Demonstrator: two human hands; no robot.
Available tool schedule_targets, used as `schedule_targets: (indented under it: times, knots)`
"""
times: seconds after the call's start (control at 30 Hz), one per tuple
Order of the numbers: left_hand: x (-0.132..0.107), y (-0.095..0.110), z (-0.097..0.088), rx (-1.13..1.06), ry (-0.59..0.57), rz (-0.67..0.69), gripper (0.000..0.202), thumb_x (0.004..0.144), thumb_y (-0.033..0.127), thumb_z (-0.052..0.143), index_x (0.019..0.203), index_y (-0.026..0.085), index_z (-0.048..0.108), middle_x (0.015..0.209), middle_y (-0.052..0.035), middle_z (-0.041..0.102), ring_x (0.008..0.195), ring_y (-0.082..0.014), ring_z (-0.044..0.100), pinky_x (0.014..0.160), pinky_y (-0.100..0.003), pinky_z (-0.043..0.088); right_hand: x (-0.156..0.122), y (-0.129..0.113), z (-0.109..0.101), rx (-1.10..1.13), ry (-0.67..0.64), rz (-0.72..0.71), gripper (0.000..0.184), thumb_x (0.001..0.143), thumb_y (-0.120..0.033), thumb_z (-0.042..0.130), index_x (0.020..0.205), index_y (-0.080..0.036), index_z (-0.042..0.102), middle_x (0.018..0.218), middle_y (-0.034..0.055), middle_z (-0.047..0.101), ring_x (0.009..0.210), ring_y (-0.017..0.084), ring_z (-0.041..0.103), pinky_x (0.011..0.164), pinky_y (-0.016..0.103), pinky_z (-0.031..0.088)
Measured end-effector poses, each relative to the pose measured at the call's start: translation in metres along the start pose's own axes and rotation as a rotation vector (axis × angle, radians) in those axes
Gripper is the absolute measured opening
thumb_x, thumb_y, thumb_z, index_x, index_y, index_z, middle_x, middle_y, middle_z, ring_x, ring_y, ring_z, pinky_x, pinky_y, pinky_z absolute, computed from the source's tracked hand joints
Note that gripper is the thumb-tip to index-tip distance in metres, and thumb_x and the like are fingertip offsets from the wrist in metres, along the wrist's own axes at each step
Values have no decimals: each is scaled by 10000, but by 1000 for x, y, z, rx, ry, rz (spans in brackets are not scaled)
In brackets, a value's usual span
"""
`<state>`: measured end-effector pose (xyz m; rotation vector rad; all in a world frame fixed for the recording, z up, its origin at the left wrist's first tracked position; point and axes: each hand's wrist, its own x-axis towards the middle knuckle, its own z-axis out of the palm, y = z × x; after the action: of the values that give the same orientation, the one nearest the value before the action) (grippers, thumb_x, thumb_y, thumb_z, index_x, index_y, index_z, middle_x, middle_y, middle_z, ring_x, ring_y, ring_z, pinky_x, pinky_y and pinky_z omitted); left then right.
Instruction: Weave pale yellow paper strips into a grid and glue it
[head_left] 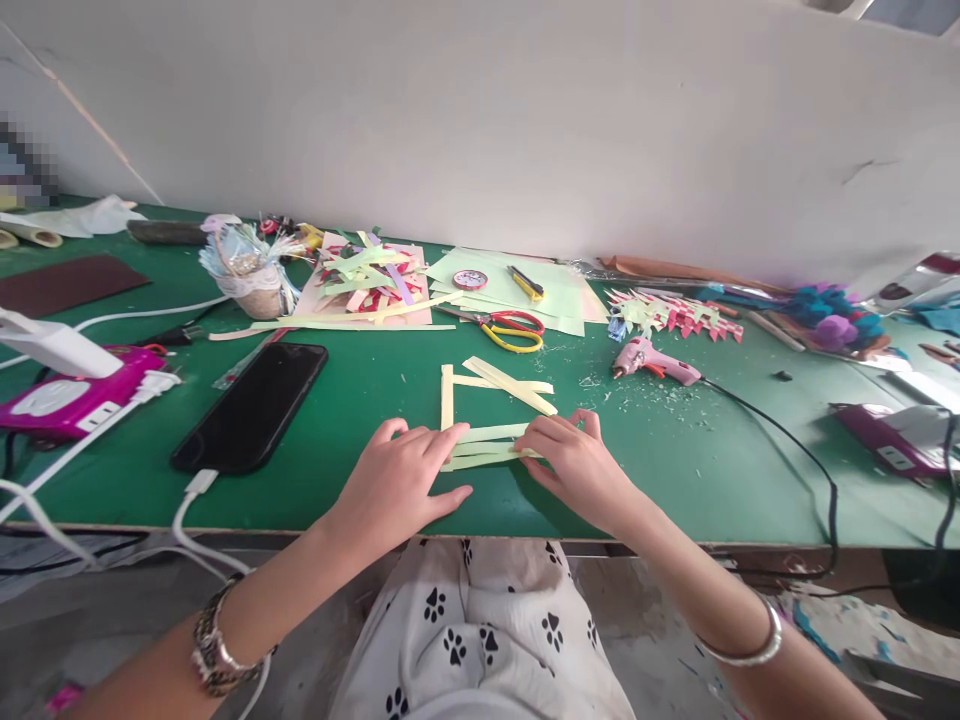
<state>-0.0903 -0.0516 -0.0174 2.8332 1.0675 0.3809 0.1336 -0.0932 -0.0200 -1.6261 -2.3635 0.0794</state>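
Pale-green paper strips (491,434): long axes left-to-right.
Left hand (405,470): open, at left ends.
Right hand (579,468): grip we cannot tell.

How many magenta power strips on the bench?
2. One at the far left, left of the phone; one at the far right, right of the glue gun. Both run to the picture's edges; others may be hidden.

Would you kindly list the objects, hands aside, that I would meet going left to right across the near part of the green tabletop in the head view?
Magenta power socket block → black rectangular smartphone → pale yellow paper strips → pink glue gun → second magenta socket block.
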Motion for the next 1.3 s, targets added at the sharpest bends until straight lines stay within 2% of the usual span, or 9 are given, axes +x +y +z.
schedule_targets:
  times: [0.23, 0.43, 0.53, 0.67, 0.83, 1.0, 1.1, 1.23, 1.3]
  knots:
    - [3, 15, -1, 177, 77, -60, 267, 835, 409, 502, 934, 167, 556, 690, -45, 670, 649, -225, 614, 722, -397, 362, 17, -3, -23, -137, 52, -117, 282, 902, -129, 381, 777, -197, 625, 791, 27, 601, 749, 137, 528, 858, 366, 197]
    - [1, 17, 0, 251, 90, -66, 170, 868, 340, 470, 911, 197, 552, 680, -21, 674, 634, -198, 613, 702, -362, 339, 33, -10, -45, -282, -40, -243, 306, 831, -5, 362, 744, -166, 608, 738, 36, 549, 683, 128, 482, 809, 356, 206]
    - [0, 17, 4, 264, 162, -83, 190, 844, 372, 504, 888, 198, 565, 644, -2, 665, 586, -179, 593, 701, -349, 323, 39, -17, -51, -354, -33, -307, 330, 782, 53, 349, 715, -159, 593, 720, 16, 542, 659, 110, 452, 842, 371, 187]
    - [-1, 21, 11, 275, 278, -147, 220, 796, 402, 548, 787, 185, 580, 571, 25, 632, 517, -154, 557, 693, -331, 303, 49, -26, -51, -390, 75, -424, 303, 792, 40, 381, 700, -166, 584, 722, -2, 543, 691, 108, 432, 873, 389, 163]
    - [2, 25, 15, 245, 340, -257, 260, 813, 400, 500, 685, 185, 570, 529, 32, 617, 487, -150, 538, 716, -339, 287, 60, -34, -42, -378, 277, -521, 333, 840, 3, 367, 685, -196, 584, 766, -18, 545, 749, 108, 428, 935, 405, 114]
    - [5, 22, 15, 286, 345, -340, 337, 854, 296, 432, 557, 187, 549, 440, 28, 567, 395, -124, 431, 701, -330, 287, 67, -32, -30, -370, 343, -527, 343, 847, -8, 354, 699, -212, 588, 784, -25, 544, 770, 109, 438, 968, 409, 106]
    - [4, 22, 14, 284, 363, -353, 360, 868, 293, 422, 568, 194, 596, 406, 28, 543, 359, -115, 358, 690, -321, 295, 64, -30, -31, -318, 377, -427, 301, 854, -43, 365, 840, -224, 605, 859, -7, 571, 822, 124, 469, 959, 422, 139]
    - [1, 21, 12, 259, 360, -343, 378, 874, 297, 415, 585, 201, 639, 381, 22, 521, 368, -127, 359, 702, -324, 302, 40, -30, -37, -70, 452, -260, 268, 884, -147, 370, 1062, -222, 555, 1013, 45, 569, 924, 166, 496, 913, 424, 243]
    - [0, 20, 11, 235, 350, -332, 389, 880, 287, 395, 614, 201, 665, 403, 11, 544, 388, -137, 397, 698, -326, 303, 23, -26, -27, 94, 385, -265, 278, 894, -213, 358, 1106, -240, 536, 1029, 52, 565, 941, 182, 500, 867, 399, 324]
